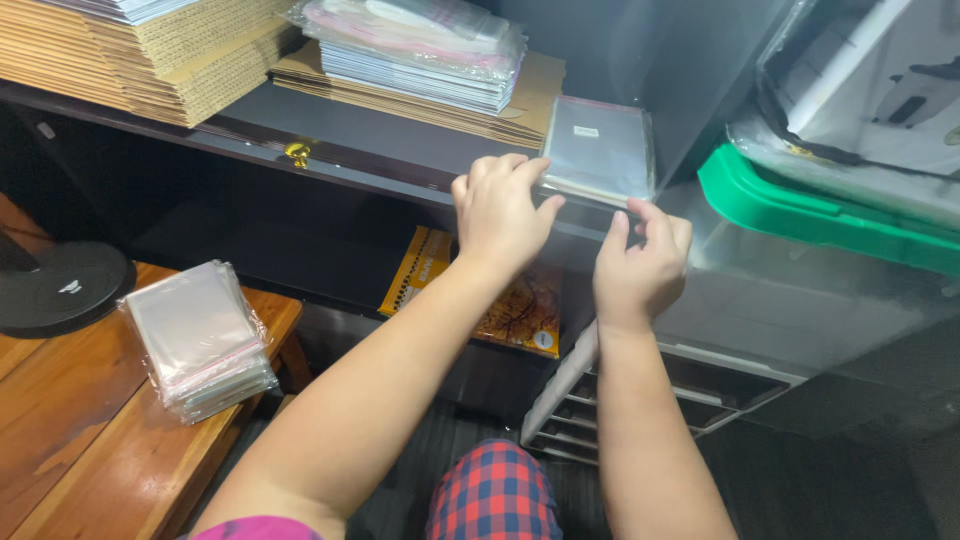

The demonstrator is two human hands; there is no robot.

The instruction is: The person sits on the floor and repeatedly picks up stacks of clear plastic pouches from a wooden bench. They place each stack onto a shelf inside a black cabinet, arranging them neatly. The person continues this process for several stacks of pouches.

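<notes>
While curled at the shelf edge (330,155), both hands' fingers (505,170) pinched on the clear sleeve stack (598,150).

A second sleeve stack (200,340) lies on the wooden table (70,420); corrugated cardboard (150,50) tops the shelf (330,140).

Green bin rim (800,205), red-and-blue checked cloth (492,492), yellow booklet (480,295).

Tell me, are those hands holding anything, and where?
Both hands take the small stack of clear plastic sleeves on the dark shelf: the left hand at its near left corner, the right hand at its near edge.
</notes>
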